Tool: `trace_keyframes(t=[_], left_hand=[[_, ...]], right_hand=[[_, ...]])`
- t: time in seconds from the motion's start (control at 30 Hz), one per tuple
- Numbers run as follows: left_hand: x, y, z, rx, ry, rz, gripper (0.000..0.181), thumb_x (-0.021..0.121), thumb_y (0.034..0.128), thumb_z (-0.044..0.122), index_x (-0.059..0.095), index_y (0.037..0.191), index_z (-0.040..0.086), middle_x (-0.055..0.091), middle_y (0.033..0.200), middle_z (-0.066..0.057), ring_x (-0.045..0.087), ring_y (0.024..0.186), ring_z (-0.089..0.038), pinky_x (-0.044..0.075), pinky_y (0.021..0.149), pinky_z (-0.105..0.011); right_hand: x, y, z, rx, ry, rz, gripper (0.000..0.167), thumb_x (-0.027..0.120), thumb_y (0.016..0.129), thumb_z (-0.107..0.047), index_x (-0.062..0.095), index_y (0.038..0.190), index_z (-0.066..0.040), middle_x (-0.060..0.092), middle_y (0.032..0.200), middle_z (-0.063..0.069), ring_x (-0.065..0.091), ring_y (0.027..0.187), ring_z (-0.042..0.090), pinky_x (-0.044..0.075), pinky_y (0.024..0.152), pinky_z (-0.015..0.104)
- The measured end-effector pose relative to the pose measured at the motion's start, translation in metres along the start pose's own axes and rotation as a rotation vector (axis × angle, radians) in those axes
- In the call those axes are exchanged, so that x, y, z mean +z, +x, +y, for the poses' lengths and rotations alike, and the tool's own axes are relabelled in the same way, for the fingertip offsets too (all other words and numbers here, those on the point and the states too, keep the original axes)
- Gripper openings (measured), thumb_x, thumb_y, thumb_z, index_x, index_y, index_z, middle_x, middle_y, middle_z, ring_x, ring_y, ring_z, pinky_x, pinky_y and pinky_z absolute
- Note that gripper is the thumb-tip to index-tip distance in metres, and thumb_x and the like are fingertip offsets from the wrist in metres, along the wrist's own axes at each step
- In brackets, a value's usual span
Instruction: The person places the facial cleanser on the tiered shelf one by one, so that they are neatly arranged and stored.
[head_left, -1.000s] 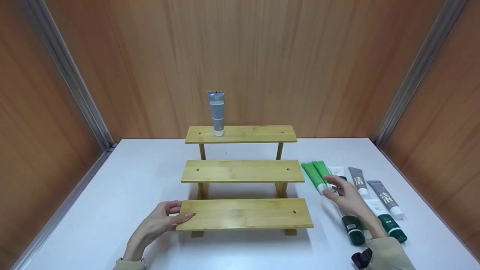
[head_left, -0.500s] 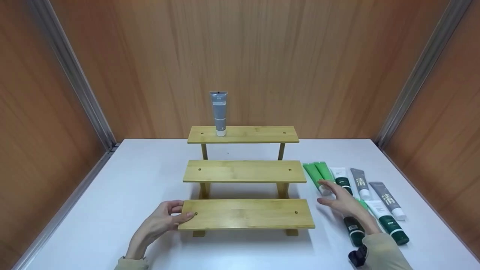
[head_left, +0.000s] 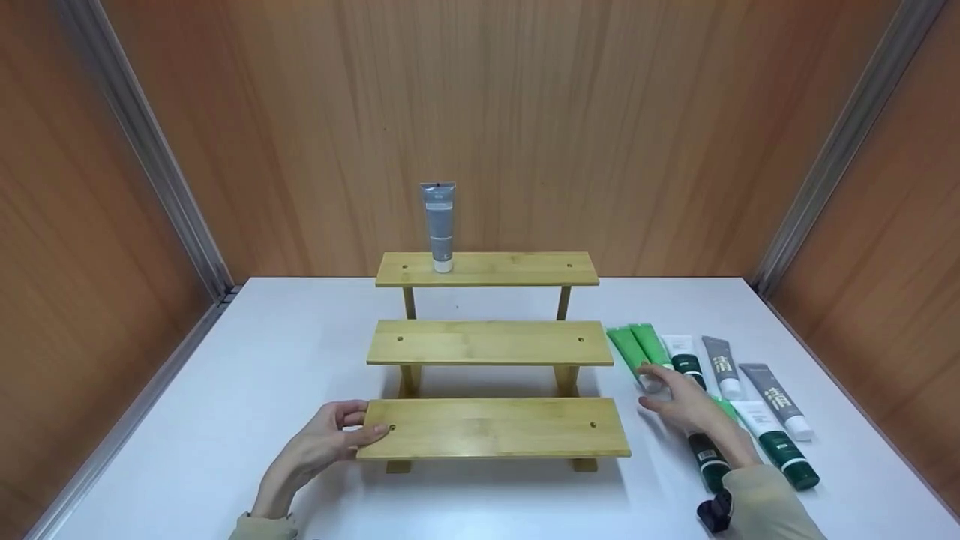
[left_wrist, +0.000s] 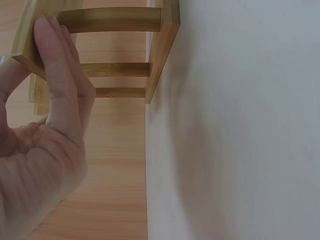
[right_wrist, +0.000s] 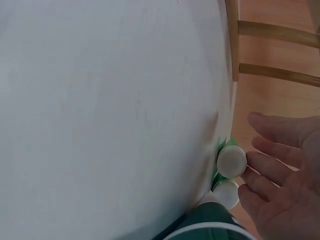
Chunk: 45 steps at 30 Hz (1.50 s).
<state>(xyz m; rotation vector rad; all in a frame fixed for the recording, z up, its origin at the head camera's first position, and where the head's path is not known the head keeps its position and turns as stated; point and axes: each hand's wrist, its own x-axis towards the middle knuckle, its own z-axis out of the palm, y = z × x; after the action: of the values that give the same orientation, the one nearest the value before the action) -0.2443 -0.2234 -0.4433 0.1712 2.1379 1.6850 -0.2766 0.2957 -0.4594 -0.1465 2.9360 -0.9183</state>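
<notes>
A three-tier wooden rack [head_left: 495, 429] stands on the white table. My left hand [head_left: 315, 442] pinches the left end of its lowest board, thumb on top; in the left wrist view the fingers of the left hand [left_wrist: 55, 110] lie against the board's underside [left_wrist: 32, 50]. One grey tube [head_left: 439, 225] stands cap down on the top board, left of centre. My right hand [head_left: 697, 409] hovers at the two green tubes [head_left: 628, 346], fingers relaxed and apart. In the right wrist view, fingertips of the right hand [right_wrist: 285, 170] are beside a white cap [right_wrist: 231, 161]; contact is unclear.
Right of the rack lie several more tubes: white and dark green ones [head_left: 780, 450], two grey ones [head_left: 772, 394], and another dark green end [head_left: 709, 457] partly under my right forearm. Wooden walls [head_left: 495, 135] enclose the back and sides of the table.
My right hand has moved slightly toward me, near the green tubes' caps, its fingers still apart. The left hand keeps its grip on the board. The head view has shifted slightly.
</notes>
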Motion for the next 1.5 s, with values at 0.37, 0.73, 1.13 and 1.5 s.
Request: trace_keyframes(t=[0.37,0.73,1.13,1.5], left_hand=[[-0.001,0.0,0.0,0.012,-0.014,-0.012,0.079,0.074,0.0924,0.028,0.036,0.144,-0.017,0.069,0.12,-0.012,0.07,0.093,-0.012,0.058,0.08,-0.028],[0.0,0.0,-0.001,0.004,-0.005,-0.009,0.079,0.074,0.0927,0.03,0.035,0.145,-0.016,0.069,0.12,-0.011,0.069,0.092,-0.011,0.057,0.079,-0.028],[-0.002,0.0,-0.001,0.004,-0.029,-0.02,0.078,0.074,0.0926,0.028,0.035,0.144,-0.016,0.07,0.119,-0.011,0.07,0.094,-0.012,0.059,0.08,-0.029],[-0.003,-0.002,-0.002,0.03,-0.044,-0.039,0.078,0.073,0.0933,0.026,0.032,0.144,-0.018,0.068,0.117,-0.008,0.069,0.093,-0.011,0.058,0.082,-0.027]], right_hand=[[-0.004,-0.003,0.002,-0.023,-0.015,0.062,0.046,0.067,0.094,-0.01,0.056,0.137,0.003,0.059,0.138,0.028,0.049,0.134,0.049,0.038,0.11,0.064],[-0.006,-0.003,0.006,-0.028,0.024,0.169,0.024,0.072,0.089,-0.004,0.072,0.112,0.001,0.075,0.108,0.02,0.071,0.105,0.036,0.056,0.092,0.051],[-0.005,0.01,0.004,-0.041,0.001,0.298,0.006,0.072,0.085,0.002,0.074,0.09,-0.001,0.074,0.084,0.011,0.066,0.077,0.018,0.05,0.064,0.022],[-0.007,0.015,0.007,0.002,0.026,0.3,0.015,0.074,0.081,0.002,0.071,0.095,0.002,0.072,0.086,0.013,0.064,0.078,0.02,0.047,0.064,0.024]])
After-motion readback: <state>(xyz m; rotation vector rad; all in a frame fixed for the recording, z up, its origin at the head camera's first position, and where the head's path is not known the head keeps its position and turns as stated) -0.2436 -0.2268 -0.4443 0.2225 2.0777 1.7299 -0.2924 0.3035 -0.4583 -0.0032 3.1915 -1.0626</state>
